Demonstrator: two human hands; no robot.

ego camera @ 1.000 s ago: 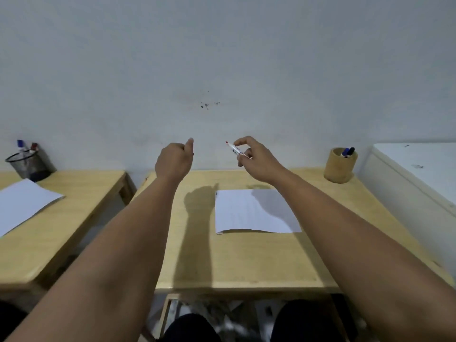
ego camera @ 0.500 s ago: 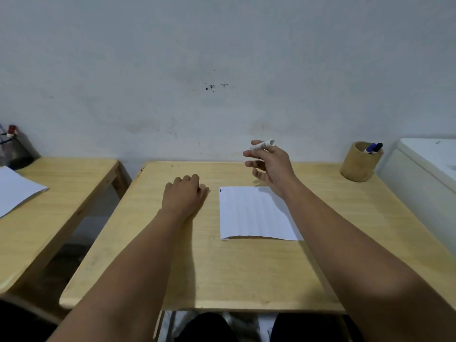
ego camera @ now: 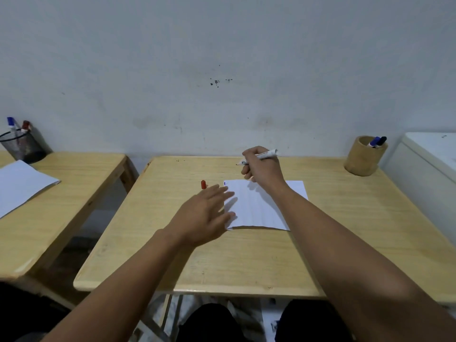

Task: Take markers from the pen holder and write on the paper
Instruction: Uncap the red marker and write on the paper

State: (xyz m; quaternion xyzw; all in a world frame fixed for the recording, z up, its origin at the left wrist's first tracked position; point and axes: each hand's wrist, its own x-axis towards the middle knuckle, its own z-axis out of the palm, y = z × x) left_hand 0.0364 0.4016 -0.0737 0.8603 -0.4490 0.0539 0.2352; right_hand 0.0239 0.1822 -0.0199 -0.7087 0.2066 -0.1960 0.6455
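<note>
A white sheet of paper (ego camera: 259, 208) lies on the middle of the wooden desk (ego camera: 246, 257). My right hand (ego camera: 265, 169) grips an uncapped white marker (ego camera: 267, 154) above the paper's far edge, tip pointing left. A red cap (ego camera: 203, 184) stands on the desk just left of the paper. My left hand (ego camera: 206, 213) hovers open with spread fingers, its fingertips over the paper's left edge. A wooden pen holder (ego camera: 364, 157) with two markers (ego camera: 377, 141) stands at the desk's far right corner.
A second wooden desk (ego camera: 61, 193) on the left carries a black mesh cup (ego camera: 23, 145) with markers and another white sheet (ego camera: 22, 183). A white appliance (ego camera: 429, 169) stands to the right. The wall runs behind both desks. My knees show under the front edge.
My left hand left the red cap on the desk, opened and moved right onto the paper's edge. My right hand turned the marker so its tip points left and lowered toward the paper.
</note>
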